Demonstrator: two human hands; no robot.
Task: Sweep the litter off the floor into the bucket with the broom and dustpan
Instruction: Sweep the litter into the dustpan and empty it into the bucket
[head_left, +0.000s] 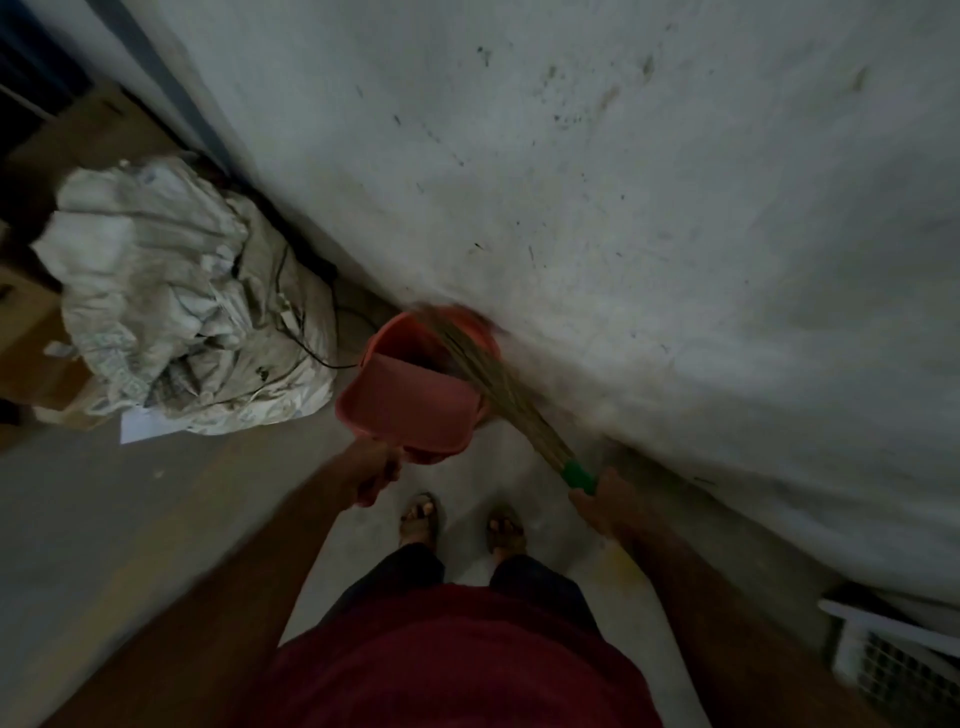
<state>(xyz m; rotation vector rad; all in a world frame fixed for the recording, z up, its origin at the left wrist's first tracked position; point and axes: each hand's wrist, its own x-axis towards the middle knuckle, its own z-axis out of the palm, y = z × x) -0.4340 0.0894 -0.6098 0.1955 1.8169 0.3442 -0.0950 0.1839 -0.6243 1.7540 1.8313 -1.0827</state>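
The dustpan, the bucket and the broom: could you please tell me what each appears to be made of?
Dustpan: likely moulded plastic, smooth matte pinkish-red surface, rounded edges.
Bucket: probably plastic too, thin orange-red rim.
Broom: bundled dry grass or straw fibres, tan and stringy; green handle sleeve looks plastic.

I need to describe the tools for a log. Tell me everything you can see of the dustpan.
The dustpan is reddish-pink, plastic by the look, with a broad flat pan and a raised rim. The left hand grips its handle end. It is tipped over the red bucket by the wall, covering the near rim. The broom bristles cross its right edge. The picture is blurred.
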